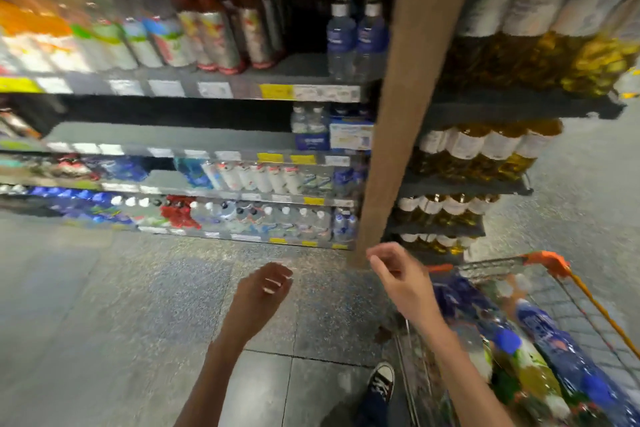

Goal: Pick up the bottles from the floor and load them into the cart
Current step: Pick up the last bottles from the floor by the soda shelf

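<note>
Both grips hold nothing. The left hand (268, 282) hangs over the floor (121, 305) with fingers loosely curled. The right hand (398, 274) is likewise relaxed, just beside the cart (547, 262). The bottles (554, 350) seen lie piled in the cart at the floor's right edge; none shows on the floor near the shelves (194, 90). Before bending, it would be best to scan the tiles for any bottle left, then take it round the body with the nearer hand.
</note>
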The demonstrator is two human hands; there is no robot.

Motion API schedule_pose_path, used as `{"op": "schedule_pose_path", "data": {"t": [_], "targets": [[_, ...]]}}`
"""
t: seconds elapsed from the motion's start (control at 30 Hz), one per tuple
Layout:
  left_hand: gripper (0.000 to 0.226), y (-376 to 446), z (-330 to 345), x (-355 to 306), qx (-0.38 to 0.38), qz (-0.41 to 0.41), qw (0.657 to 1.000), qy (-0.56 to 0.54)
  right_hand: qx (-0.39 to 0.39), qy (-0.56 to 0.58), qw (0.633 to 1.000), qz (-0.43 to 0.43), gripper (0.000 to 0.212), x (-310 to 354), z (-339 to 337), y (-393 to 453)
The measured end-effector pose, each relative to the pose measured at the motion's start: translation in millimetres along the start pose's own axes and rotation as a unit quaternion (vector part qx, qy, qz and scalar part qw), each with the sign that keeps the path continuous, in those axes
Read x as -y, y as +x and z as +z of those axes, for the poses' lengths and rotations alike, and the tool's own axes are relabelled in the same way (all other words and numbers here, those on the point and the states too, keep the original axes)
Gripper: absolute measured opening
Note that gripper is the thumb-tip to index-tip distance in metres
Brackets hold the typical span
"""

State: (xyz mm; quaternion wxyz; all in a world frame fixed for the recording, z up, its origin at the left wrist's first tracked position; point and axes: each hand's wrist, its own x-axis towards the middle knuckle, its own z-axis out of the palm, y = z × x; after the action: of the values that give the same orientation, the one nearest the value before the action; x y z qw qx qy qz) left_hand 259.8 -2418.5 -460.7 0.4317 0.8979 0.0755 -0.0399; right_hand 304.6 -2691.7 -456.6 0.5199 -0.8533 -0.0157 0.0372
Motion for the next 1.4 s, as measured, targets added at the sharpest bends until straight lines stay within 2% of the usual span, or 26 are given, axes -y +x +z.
{"op": "schedule_pose_path", "data": {"t": [0.33, 0.53, 0.8, 0.97, 1.07, 1.17, 1.3, 1.4], "targets": [[0.004, -123, -174, 149, -0.145, -0.110, 0.979, -0.096, 0.143, 0.021, 0.989, -0.030, 0.009, 135, 214, -61], [0.004, -175, -255, 219, -0.182, -0.146, 0.968, -0.097, 0.232, 0.023, 0.971, -0.060, 0.009, 200, 317, -91], [0.004, -151, -329, 285, -0.204, -0.153, 0.958, -0.129, 0.271, 0.011, 0.960, -0.061, 0.011, 257, 415, -63], [0.007, -124, -396, 332, -0.246, -0.179, 0.943, -0.131, 0.296, 0.021, 0.952, -0.074, 0.010, 297, 516, -21], [0.011, -137, -446, 360, -0.302, -0.227, 0.917, -0.129, 0.353, 0.036, 0.931, -0.088, 0.012, 336, 594, -9], [0.011, -173, -490, 389, -0.368, -0.285, 0.875, -0.132, 0.443, 0.036, 0.887, -0.126, 0.015, 378, 683, -17], [0.013, -252, -524, 428, -0.476, -0.359, 0.791, -0.134, 0.563, 0.027, 0.803, -0.194, 0.017, 432, 795, -64], [0.012, -318, -525, 442, -0.534, -0.423, 0.720, -0.134, 0.649, 0.024, 0.723, -0.235, 0.020, 463, 858, -123]]}}
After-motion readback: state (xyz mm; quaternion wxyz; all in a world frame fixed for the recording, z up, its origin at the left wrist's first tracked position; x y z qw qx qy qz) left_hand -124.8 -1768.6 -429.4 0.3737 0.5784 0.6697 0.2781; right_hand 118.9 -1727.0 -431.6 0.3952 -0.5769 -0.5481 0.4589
